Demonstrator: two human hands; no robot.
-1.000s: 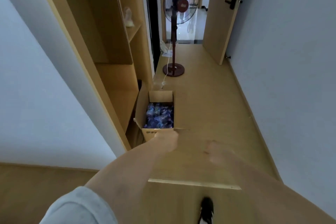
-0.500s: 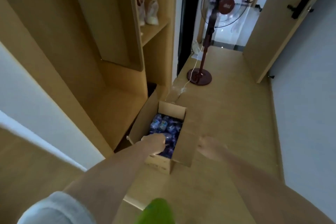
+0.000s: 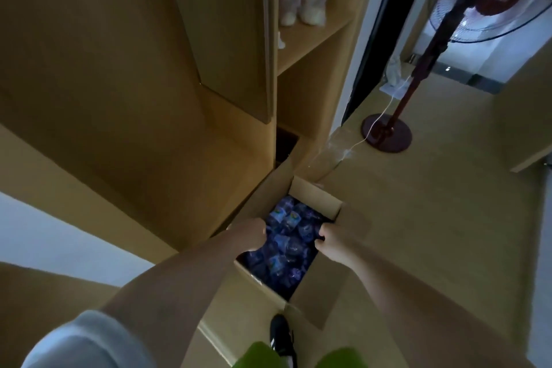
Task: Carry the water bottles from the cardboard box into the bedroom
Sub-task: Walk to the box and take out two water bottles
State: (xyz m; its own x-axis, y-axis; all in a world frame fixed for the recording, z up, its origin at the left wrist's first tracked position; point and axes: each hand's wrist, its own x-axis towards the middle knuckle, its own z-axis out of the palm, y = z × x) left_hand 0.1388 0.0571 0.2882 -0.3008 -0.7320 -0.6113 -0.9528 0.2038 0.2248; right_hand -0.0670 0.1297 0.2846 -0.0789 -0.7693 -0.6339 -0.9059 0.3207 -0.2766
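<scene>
On the pale wooden hallway floor (image 3: pixel 433 218) beside the tall wooden cupboard (image 3: pixel 149 98), our left hand (image 3: pixel 249 234) and right hand (image 3: pixel 330 240) curl, apparently gripping blue-wrapped plastic water bottles (image 3: pixel 286 245) packed inside the open brown cardboard box (image 3: pixel 310 193), ready for lifting out.

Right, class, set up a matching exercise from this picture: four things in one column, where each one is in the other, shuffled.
Things:
1. water bottles
2. fan
3. white ornaments
4. left hand

Places:
A. on the cabinet shelf
B. inside the cardboard box
C. at the box's left edge
D. standing on the hallway floor

Pairs: 1-B, 2-D, 3-A, 4-C
</scene>
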